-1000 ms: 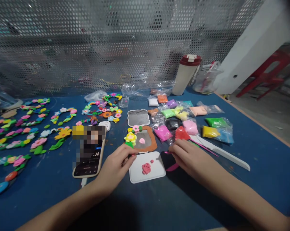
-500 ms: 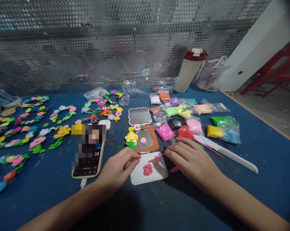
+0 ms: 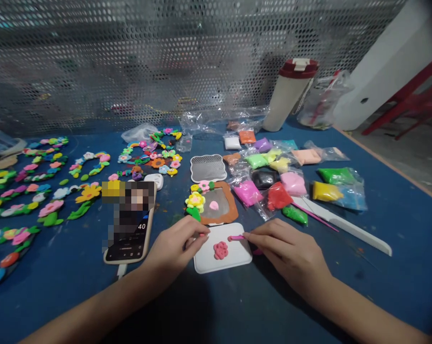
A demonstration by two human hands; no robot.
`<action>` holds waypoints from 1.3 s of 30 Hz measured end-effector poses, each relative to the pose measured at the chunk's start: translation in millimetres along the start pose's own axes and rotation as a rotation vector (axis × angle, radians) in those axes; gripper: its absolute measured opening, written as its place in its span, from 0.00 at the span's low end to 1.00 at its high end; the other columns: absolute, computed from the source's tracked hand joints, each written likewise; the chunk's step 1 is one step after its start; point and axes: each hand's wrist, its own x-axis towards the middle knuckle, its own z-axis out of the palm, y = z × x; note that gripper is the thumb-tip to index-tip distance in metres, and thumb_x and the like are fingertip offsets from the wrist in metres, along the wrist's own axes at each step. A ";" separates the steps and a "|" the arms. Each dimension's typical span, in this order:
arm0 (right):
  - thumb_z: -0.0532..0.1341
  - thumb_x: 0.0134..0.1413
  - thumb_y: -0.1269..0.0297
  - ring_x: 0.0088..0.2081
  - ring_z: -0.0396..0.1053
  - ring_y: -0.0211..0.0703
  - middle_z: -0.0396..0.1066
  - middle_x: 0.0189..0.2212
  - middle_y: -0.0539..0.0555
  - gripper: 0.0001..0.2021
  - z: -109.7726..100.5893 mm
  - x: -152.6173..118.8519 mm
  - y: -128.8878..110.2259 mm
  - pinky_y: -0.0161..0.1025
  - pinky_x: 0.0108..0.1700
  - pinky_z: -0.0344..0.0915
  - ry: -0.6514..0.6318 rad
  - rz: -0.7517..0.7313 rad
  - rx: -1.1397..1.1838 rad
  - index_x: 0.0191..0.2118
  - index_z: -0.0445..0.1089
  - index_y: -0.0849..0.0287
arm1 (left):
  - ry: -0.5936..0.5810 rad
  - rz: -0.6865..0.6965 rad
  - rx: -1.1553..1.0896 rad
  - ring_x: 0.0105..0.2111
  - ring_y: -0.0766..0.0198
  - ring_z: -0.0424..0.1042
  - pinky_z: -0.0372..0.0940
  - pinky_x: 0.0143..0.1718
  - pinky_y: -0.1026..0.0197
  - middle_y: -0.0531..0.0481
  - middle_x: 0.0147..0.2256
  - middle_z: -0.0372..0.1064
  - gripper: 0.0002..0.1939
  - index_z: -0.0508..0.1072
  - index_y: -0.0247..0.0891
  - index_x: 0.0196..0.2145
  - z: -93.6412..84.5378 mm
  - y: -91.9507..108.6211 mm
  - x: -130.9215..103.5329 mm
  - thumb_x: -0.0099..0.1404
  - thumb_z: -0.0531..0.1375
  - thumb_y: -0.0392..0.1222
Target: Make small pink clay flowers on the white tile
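Note:
My right hand (image 3: pixel 290 248) is closed in a pinch around a pink clay modelling tool (image 3: pixel 238 237). The tool's tip meets a small ball of coral-pink clay (image 3: pixel 229 239) over the white board (image 3: pixel 208 263). A coral-pink clay flower (image 3: pixel 221 250) lies on that board. At the board's left edge, my left hand (image 3: pixel 178 246) pinches a small bit of pink clay (image 3: pixel 203 234), mostly covered by the fingers. Just behind stands out a mirror (image 3: pixel 221 198) with a brown clay border, clay flowers on its left and a pink piece on its glass.
A phone (image 3: pixel 130 239) with a cable lies left of my left hand. Clay-decorated pieces (image 3: pixel 90 191) spread over the left side. Clay packets (image 3: pixel 266 179), a white comb (image 3: pixel 359 231) and a tumbler (image 3: pixel 289 95) are on the right. A plain white-framed mirror (image 3: pixel 208 168) lies farther back.
My right hand has lowered and turned, bringing the pink tool's tip onto the small clay ball. The red and green packets are now uncovered. My left hand has stayed nearly still; the view shifted slightly.

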 end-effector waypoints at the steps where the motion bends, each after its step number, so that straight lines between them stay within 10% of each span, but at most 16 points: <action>1: 0.56 0.56 0.79 0.31 0.68 0.37 0.74 0.32 0.53 0.13 0.4 -0.2 0.4 0.34 0.32 0.65 0.012 -0.010 -0.001 0.40 0.73 0.59 | 0.001 -0.001 0.000 0.31 0.65 0.68 0.60 0.30 0.65 0.51 0.33 0.69 0.08 0.71 0.39 0.36 0.3 -0.4 0.0 0.66 0.52 0.38; 39: 0.52 0.55 0.81 0.35 0.69 0.40 0.72 0.34 0.56 0.16 -11.2 4.7 -3.3 0.36 0.34 0.66 -0.016 0.059 0.039 0.42 0.72 0.60 | 0.115 -0.091 -0.102 0.34 0.66 0.67 0.60 0.34 0.65 0.54 0.34 0.66 0.11 0.68 0.41 0.38 -2.4 3.2 -2.6 0.69 0.46 0.36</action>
